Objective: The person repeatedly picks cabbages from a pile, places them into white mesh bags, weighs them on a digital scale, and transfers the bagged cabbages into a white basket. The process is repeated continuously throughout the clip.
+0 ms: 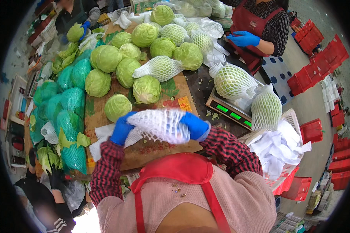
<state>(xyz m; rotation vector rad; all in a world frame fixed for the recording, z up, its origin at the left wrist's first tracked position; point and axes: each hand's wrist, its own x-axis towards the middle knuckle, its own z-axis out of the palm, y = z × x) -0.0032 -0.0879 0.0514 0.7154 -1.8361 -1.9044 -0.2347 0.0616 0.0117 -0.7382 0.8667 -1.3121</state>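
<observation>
My left hand (122,128), in a blue glove, grips one end of a white foam net sleeve (159,125). At the sleeve's other end is my gloved right hand (195,126), its fingers partly hidden by the mesh. The sleeve is stretched between both hands above the cardboard-covered table, slightly blurred; I cannot tell whether anything is inside. Just beyond my left hand sits a bare green cabbage (118,107). More white foam netting (103,139) lies under my left wrist. Another bare cabbage (146,89) rests farther back, near a netted cabbage (159,68).
At right, a digital scale (230,112) carries netted cabbages (234,81). A white basket (291,116) holds folded foam sleeves (275,145). Green mesh bags of cabbages (73,128) line the left side. Co-workers stand at back left, back right (256,26) and lower left.
</observation>
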